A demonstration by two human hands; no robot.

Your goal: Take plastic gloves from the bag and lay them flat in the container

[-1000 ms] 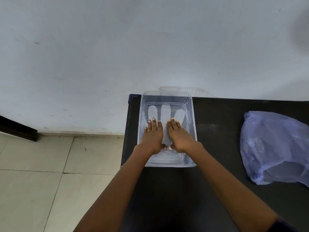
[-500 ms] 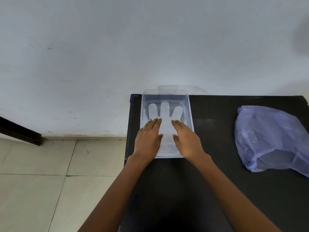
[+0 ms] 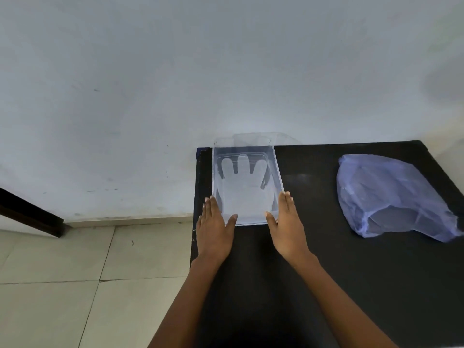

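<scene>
Forearms: two bare forearms reach up from the bottom edge over the black bench (image 3: 376,285).
Left hand: the left hand (image 3: 213,232) lies palm down at the near left corner of the clear plastic container (image 3: 278,177), its fingers (image 3: 212,204) straight and together along the outside of the left wall, thumb spread toward the near rim; it grips nothing.
Right hand: the right hand (image 3: 287,229) mirrors it at the near right corner, fingers extended and open beside the right wall, thumb pointing inward at the near rim; it holds nothing.
Container: it stands at the bench's left edge, long side running away from the person, with its far end near the wall (image 3: 226,71).
Plastic glove: one translucent plastic glove (image 3: 242,187) lies flat on the container floor, its finger shapes pointing to the far end, cuff toward the hands.
Bag: a crumpled pale blue plastic bag (image 3: 391,197) rests on the bench well to the right of the container, apart from both hands.
Lid: a clear lid-like sheet (image 3: 283,139) stands behind the container against the wall.
Floor: pale tiled floor (image 3: 62,285) shows left of the bench.
</scene>
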